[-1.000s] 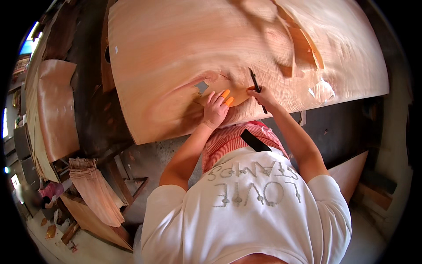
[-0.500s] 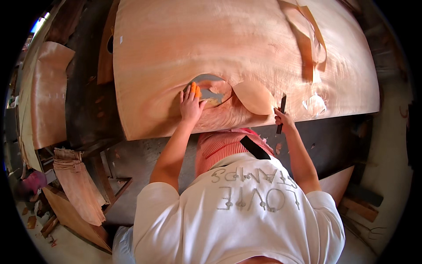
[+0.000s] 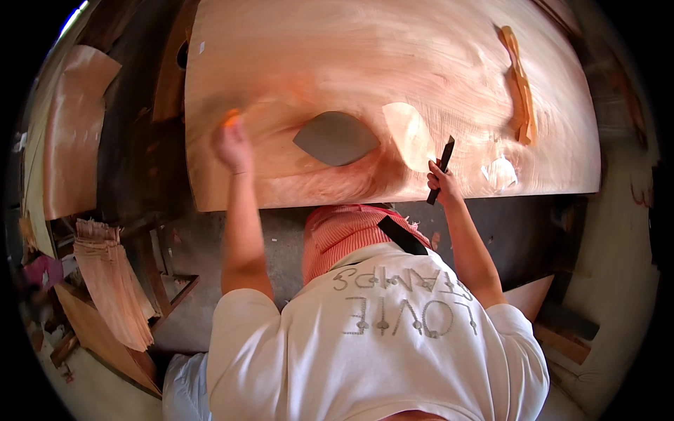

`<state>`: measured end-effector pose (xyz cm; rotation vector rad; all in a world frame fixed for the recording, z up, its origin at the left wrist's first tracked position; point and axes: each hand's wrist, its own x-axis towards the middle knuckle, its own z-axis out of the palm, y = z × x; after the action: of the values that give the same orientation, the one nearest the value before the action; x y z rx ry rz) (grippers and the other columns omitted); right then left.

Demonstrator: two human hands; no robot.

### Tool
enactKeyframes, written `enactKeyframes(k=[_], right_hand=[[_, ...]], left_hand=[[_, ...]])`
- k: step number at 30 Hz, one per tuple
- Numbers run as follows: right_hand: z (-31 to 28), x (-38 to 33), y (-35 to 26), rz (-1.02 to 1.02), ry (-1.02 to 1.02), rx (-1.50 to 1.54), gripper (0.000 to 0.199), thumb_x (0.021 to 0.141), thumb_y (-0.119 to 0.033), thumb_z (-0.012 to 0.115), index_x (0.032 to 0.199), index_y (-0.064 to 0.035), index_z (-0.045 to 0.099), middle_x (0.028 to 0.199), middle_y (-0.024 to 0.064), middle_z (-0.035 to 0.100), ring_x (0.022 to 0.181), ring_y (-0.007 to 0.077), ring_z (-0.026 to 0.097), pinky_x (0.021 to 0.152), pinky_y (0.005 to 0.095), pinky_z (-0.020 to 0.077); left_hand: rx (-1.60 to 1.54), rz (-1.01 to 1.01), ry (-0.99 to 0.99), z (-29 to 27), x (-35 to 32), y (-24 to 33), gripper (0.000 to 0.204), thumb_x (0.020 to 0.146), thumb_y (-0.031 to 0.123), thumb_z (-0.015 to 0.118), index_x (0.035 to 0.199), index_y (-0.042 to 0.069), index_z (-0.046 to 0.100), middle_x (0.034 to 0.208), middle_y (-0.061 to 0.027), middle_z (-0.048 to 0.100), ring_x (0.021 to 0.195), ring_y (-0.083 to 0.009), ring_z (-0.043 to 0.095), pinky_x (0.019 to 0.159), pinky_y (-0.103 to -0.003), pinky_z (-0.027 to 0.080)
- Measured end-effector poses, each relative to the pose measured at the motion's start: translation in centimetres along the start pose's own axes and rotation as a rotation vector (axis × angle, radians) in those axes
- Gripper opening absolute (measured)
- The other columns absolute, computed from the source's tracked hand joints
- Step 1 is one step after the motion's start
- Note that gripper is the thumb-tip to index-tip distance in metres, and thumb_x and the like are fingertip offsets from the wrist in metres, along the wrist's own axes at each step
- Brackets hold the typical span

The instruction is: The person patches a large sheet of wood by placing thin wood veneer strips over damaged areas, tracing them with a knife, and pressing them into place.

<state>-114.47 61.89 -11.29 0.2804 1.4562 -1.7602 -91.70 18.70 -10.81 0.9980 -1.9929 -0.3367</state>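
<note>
A large pale wood veneer sheet (image 3: 337, 63) lies in front of me, with a leaf-shaped hole (image 3: 337, 139) that bares a smooth grey surface. My right hand (image 3: 442, 184) is closed around a dark, flat knife (image 3: 447, 154) with a slanted tip. The same fingers pinch the lower end of a leaf-shaped veneer piece (image 3: 407, 133), which stands tilted just right of the hole. Left of the hole, my left hand (image 3: 234, 145) is lifted and smeared by motion. Something orange covers its fingertips; whether it holds anything is unclear.
A curled veneer strip (image 3: 521, 88) lies on the sheet's right part, near a small torn light patch (image 3: 500, 172). More veneer (image 3: 81, 133) stands at the left, above a bundle of thin strips (image 3: 112, 281). The sheet's near edge runs just before my body.
My left hand has swung left and away from the hole. Ragged scraps that lay in the hole are gone from it. The veneer piece has tilted up, and the strip at right looks narrower.
</note>
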Motion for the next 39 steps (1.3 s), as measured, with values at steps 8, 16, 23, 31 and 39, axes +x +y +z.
enactKeyframes(k=[8, 16, 23, 31, 39], right_hand=[[8.9, 4.6, 1.7, -0.056, -0.095, -0.375, 0.013, 0.085, -0.015, 0.063, 0.088, -0.0059, 0.055, 0.055, -0.0061, 0.041, 0.040, 0.0033, 0.032, 0.038, 0.0209, 0.0242], [11.9, 8.3, 3.8, -0.332, 0.026, -0.984, 0.026, 0.079, -0.022, 0.068, 0.094, -0.0023, 0.059, 0.069, -0.0001, 0.054, 0.061, 0.0108, 0.048, 0.056, 0.0271, 0.0399], [10.4, 9.2, 5.2, -0.330, 0.076, -0.955, 0.025, 0.077, -0.022, 0.070, 0.090, -0.0021, 0.062, 0.065, -0.0021, 0.051, 0.058, 0.0089, 0.043, 0.053, 0.0262, 0.0369], [9.8, 9.7, 5.8, -0.378, 0.036, -0.948, 0.024, 0.077, -0.020, 0.069, 0.091, -0.0029, 0.062, 0.071, -0.0019, 0.054, 0.063, 0.0079, 0.045, 0.056, 0.0247, 0.0375], [9.8, 10.0, 5.6, -0.407, 0.015, -0.951, 0.027, 0.077, -0.021, 0.069, 0.093, -0.0016, 0.061, 0.071, -0.0003, 0.055, 0.064, 0.0093, 0.047, 0.059, 0.0256, 0.0399]], left_hand=[[0.847, -0.189, -0.002, -13.3, -3.8, -12.1, 0.052, 0.074, 0.029, 0.066, 0.114, 0.000, 0.052, 0.114, -0.0200, 0.052, 0.112, -0.0338, 0.044, 0.091, -0.047, 0.033], [0.243, 0.163, -0.661, -1.6, -11.2, 3.8, 0.071, 0.082, 0.041, 0.058, 0.135, 0.001, 0.033, 0.143, -0.0166, 0.028, 0.130, -0.0322, 0.029, 0.105, -0.052, 0.021], [0.199, 0.140, -0.625, -0.5, -12.4, 3.9, 0.071, 0.081, 0.043, 0.058, 0.134, 0.002, 0.035, 0.141, -0.0172, 0.029, 0.130, -0.0311, 0.029, 0.105, -0.054, 0.018], [0.179, 0.169, -0.638, -0.7, -11.8, 4.5, 0.059, 0.078, 0.041, 0.062, 0.129, 0.016, 0.046, 0.139, -0.0188, 0.030, 0.130, -0.0349, 0.027, 0.104, -0.058, 0.018], [0.200, 0.160, -0.646, -0.5, -12.0, 4.7, 0.059, 0.078, 0.041, 0.062, 0.129, 0.015, 0.046, 0.139, -0.0195, 0.030, 0.130, -0.0349, 0.028, 0.103, -0.058, 0.019]])
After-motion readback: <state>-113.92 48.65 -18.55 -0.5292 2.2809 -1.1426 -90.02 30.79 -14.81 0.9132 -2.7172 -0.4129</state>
